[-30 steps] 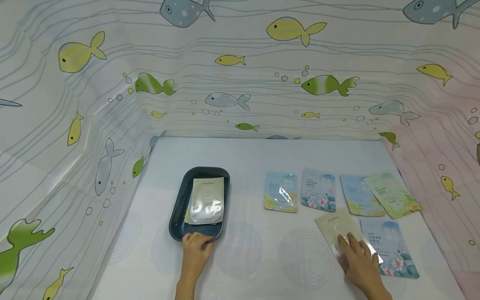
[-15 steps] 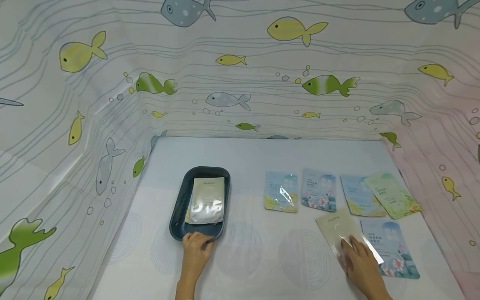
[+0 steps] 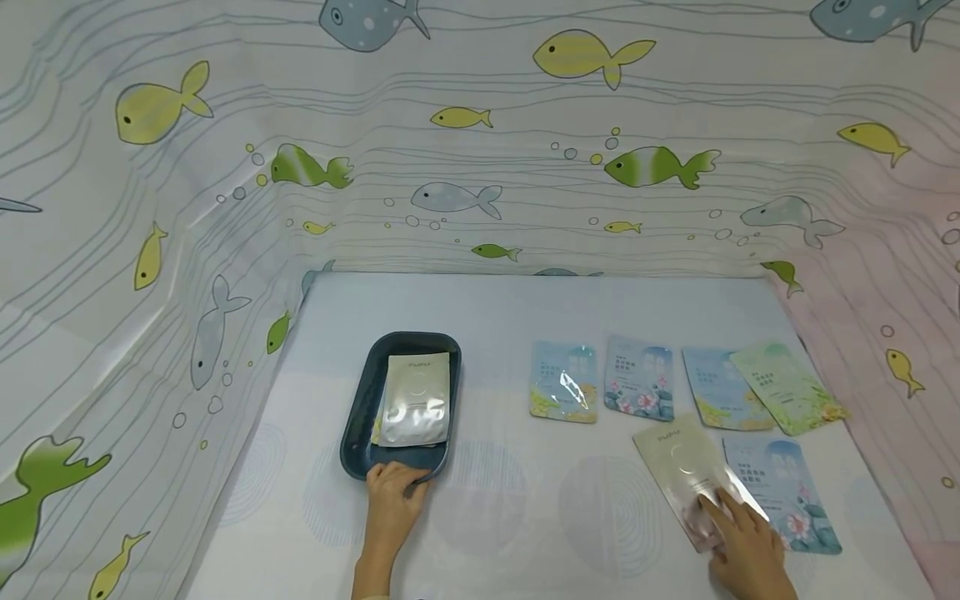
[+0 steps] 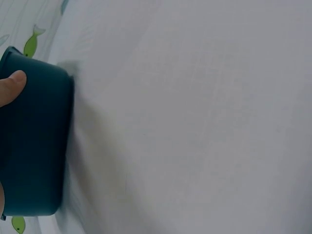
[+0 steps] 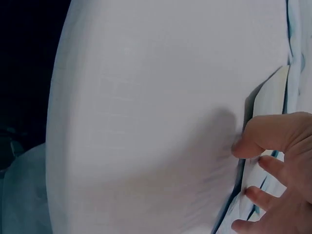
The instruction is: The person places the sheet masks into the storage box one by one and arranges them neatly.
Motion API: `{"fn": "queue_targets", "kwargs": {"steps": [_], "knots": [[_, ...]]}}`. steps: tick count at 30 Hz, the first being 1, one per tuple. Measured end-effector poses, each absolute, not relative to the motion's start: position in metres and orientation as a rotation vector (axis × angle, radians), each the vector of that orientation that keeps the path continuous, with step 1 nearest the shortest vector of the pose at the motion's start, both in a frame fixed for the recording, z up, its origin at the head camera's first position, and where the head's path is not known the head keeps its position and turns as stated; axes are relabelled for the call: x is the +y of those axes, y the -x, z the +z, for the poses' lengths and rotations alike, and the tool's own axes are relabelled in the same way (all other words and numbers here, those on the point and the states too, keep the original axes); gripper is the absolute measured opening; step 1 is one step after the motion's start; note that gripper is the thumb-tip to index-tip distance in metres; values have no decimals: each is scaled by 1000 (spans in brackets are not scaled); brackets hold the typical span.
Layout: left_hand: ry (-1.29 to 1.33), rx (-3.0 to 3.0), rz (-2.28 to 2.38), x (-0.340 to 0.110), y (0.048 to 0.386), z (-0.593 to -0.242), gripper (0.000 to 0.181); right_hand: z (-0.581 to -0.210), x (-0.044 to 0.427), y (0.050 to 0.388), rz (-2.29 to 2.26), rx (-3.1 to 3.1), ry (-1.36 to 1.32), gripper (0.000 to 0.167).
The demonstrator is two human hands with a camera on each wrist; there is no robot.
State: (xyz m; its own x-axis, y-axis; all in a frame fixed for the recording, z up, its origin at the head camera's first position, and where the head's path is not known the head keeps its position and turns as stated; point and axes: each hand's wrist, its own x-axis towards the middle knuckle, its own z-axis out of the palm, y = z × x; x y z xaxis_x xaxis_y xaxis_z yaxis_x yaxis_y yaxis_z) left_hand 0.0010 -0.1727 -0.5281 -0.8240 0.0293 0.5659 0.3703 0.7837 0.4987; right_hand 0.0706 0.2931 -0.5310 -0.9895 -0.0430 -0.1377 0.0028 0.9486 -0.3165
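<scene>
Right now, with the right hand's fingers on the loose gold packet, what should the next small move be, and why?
Probably pinch the gold packet at its near end and raise it slightly: the right hand already has fingers on it, while the left hand grips the tray, where a similar packet lies.
</scene>
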Motion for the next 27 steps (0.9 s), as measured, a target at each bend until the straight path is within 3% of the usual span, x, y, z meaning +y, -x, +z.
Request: {"fn": "queue_targets", "kwargs": {"steps": [15, 27], "knots": [[319, -2397, -813, -174, 0, -530, 29, -544, 297, -68, -459, 3201, 345, 52], [319, -2405, -800, -174, 0, -530, 29, -537, 282, -65, -551, 3184, 121, 27]]}}
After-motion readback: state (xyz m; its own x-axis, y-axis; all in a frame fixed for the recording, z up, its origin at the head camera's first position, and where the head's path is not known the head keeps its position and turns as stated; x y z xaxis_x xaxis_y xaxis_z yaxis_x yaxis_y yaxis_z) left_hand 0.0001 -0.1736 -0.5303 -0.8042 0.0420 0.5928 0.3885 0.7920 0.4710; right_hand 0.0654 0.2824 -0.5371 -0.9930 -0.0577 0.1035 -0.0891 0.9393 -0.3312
